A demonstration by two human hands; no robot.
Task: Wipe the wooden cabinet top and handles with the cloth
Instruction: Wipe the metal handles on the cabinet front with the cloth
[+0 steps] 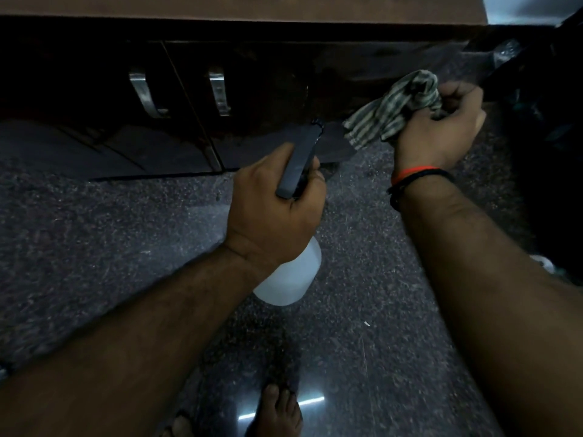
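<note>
- Now your right hand (438,127) is closed around the cloth (394,111), bunched in the fingers, with a loose striped end hanging out toward 9 o'clock.
- Your left hand (274,209) is wrapped tightly around the neck of the spray bottle (288,275); its dark trigger head (299,159) points toward 12 o'clock, at the lower edge of the cabinet front.
- The wooden cabinet (315,74) stands before you, across the whole upper part of the view. Its long axis runs from 9 o'clock to 3 o'clock.
- The cabinet top (252,7) is the lighter brown band at 12 o'clock, far above both hands. I judge it is the farthest thing to reach.
- The two metal handles (145,93) and (217,93) are upright on the doors at about 10 and 11 o'clock, well apart from the cloth.
- The cloth is at 1 o'clock, close to the dark front panel near the right end of the cabinet; I cannot tell if it really touches the wood.
- So the hand with the cloth is the nearer one to the right end, but the handles lie to the left of it, past the bottle. I think the cloth must travel toward 10 o'clock, across the line of your left hand, so this hand should perhaps move aside.
- The floor (94,231) is dark speckled stone and shiny; your bare foot (277,411) is at 6 o'clock.
</note>
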